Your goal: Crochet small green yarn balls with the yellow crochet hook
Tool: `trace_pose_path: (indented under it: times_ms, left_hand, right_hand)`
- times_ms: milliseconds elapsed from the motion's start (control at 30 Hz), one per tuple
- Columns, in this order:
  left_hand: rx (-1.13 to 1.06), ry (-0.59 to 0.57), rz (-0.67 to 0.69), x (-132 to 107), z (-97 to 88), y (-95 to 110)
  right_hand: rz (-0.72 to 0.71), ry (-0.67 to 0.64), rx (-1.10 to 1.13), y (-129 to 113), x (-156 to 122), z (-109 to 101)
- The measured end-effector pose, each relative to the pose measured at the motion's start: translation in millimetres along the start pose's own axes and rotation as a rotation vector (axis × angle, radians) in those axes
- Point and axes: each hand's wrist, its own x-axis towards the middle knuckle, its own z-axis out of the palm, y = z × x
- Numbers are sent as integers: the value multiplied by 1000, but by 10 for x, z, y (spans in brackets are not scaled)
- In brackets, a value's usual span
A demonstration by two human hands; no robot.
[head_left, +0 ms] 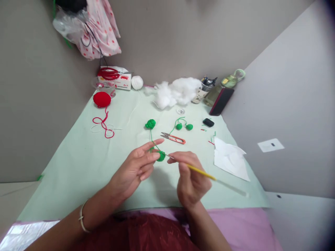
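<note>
My left hand pinches a small round green crochet piece between thumb and fingers, its index finger stretched out under the yarn. A crochet hook with a yellow grip lies in the closed fingers of my right hand, its metal tip at the piece's edge. From the piece a green strand runs up to a little green yarn ball on the table. Just beyond my hands are orange thread snips and two small green crocheted balls with yarn tails.
White stuffing lies at the back, beside a pen cup, a bottle and a leaning phone. Red yarn, white yarn and red scissors are at the back left. White paper rests at right.
</note>
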Motion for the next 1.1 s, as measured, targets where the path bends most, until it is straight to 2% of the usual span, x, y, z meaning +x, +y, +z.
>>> trace_pose_path:
  times_ms: [67, 133, 367, 467, 533, 633, 733, 833, 1000, 1100]
  left_hand:
    - [10, 8, 42, 0, -8, 21]
    - [36, 1, 69, 2, -10, 18]
    - [106, 62, 129, 18, -43, 10]
    - [131, 47, 144, 14, -53, 13]
    - [162, 14, 151, 9, -43, -6]
    - [187, -25, 157, 3, -4, -52]
    - [180, -5, 167, -1, 34, -70]
    - [159, 8, 130, -8, 31, -32]
    - [29, -104, -32, -15, -52, 54]
    - [22, -128, -7, -9, -56, 38]
  right_hand:
    - [191, 56, 215, -31, 51, 19]
    - [288, 77, 353, -40, 84, 42]
    - [416, 84, 420, -40, 86, 33]
    - [480, 86, 495, -59, 107, 17]
    - [491, 63, 510, -53, 115, 22]
    - [448, 21, 419, -22, 99, 38]
    - [376, 1, 332, -2, 72, 46]
    - [331, -4, 348, 3, 75, 39]
    - [497, 55, 571, 30, 159, -9]
    - [575, 28, 633, 40, 191, -20]
